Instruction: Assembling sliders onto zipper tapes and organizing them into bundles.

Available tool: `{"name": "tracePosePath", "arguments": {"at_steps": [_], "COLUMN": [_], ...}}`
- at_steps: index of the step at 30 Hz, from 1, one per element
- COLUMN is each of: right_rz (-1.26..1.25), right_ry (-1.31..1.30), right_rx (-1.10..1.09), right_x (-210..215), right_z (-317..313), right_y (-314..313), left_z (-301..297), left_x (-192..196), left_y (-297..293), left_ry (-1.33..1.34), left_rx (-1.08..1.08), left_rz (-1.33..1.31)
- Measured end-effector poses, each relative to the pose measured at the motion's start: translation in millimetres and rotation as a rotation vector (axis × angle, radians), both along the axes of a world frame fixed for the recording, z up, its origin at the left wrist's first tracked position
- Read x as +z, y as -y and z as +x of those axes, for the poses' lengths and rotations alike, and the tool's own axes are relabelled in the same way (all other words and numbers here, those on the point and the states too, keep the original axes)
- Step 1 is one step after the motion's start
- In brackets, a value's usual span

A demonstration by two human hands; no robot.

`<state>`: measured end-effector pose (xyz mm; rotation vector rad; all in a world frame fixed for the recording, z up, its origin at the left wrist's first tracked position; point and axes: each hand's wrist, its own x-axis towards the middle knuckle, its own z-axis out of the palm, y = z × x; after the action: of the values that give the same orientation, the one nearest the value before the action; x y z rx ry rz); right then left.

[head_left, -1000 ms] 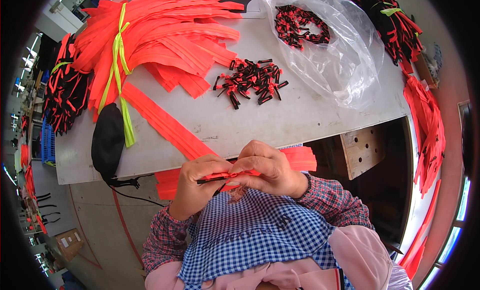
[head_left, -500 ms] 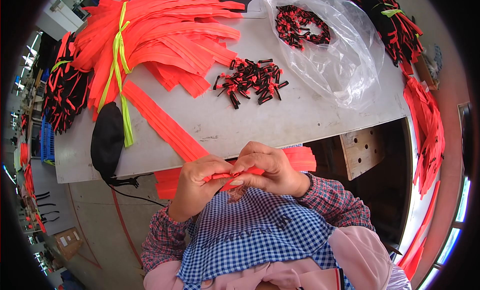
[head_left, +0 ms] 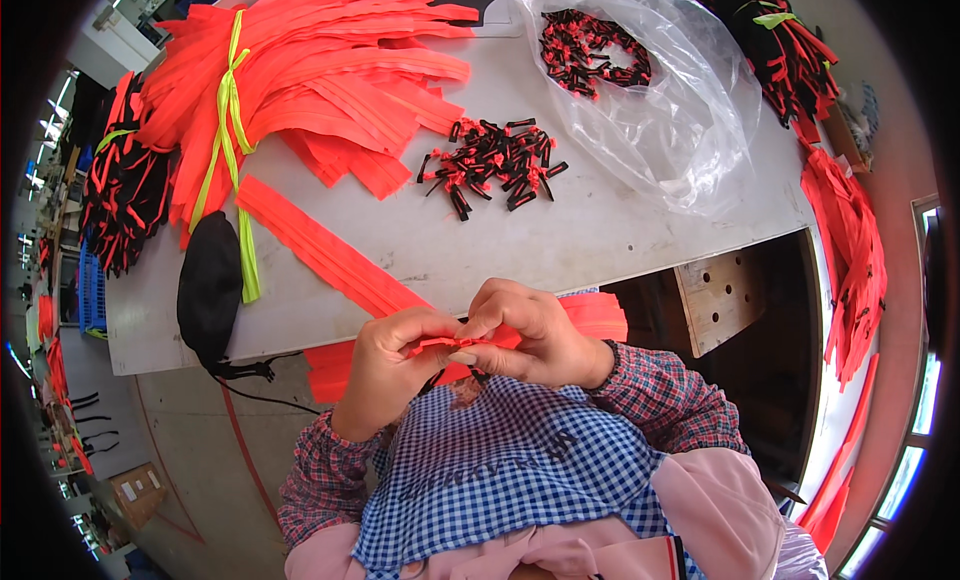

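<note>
My left hand (head_left: pixel 385 375) and my right hand (head_left: pixel 535 335) meet just off the table's near edge. Thumb and fingers of both are pinched on a bright orange-red zipper tape (head_left: pixel 440 344). Whether a slider sits between the fingertips is hidden, though a small dark piece shows just beneath them. Wider stretches of orange-red tape (head_left: pixel 600 317) show behind both hands. A long zipper strip (head_left: pixel 335 255) runs over the table toward my left hand. Beyond the hands lies a loose pile of zipper sliders (head_left: pixel 492 168) with black pulls.
A big orange-red zipper bundle (head_left: pixel 320 90), tied with a yellow-green band (head_left: pixel 230 100), covers the table's far left. Beside it lies a black pouch (head_left: pixel 210 285) with a cord. A clear plastic bag (head_left: pixel 690 140) holds more sliders. Right of the table hangs a red bundle (head_left: pixel 848 260).
The whole view has shifted slightly. Both hands keep their pinch on the zipper tape, with only small finger movement; the dark piece beneath the fingertips shows more now.
</note>
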<state>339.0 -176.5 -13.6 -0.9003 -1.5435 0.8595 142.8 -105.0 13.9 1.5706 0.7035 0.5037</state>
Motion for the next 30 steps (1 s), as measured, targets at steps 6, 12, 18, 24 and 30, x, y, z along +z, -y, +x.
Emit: {"name": "tracePosePath", "arguments": {"at_steps": [6,12,18,24,30], "right_rz": [0.034,-0.093,-0.347,-0.21,0.036], "right_ry": [-0.043,-0.074,-0.457,-0.57,-0.776], "right_rx": [0.004,-0.045,-0.025,-0.309,-0.88], "right_x": [-8,6,1,15,50], "right_z": [-3,7,-8,-12,80], "right_y": [-2,-4,3,-3,-26], "left_z": [2,9,11,15,-23], "left_x": [5,17,23,-5,-53], "left_y": [-5,-6,-13,-20,-47], "left_ry": [-0.105,0.051,-0.076,0.058,-0.406], "left_rx": [-0.058,0.03,-0.045,-0.158,-0.25], "left_rz": [0.121,0.08,0.016,0.234,0.484]}}
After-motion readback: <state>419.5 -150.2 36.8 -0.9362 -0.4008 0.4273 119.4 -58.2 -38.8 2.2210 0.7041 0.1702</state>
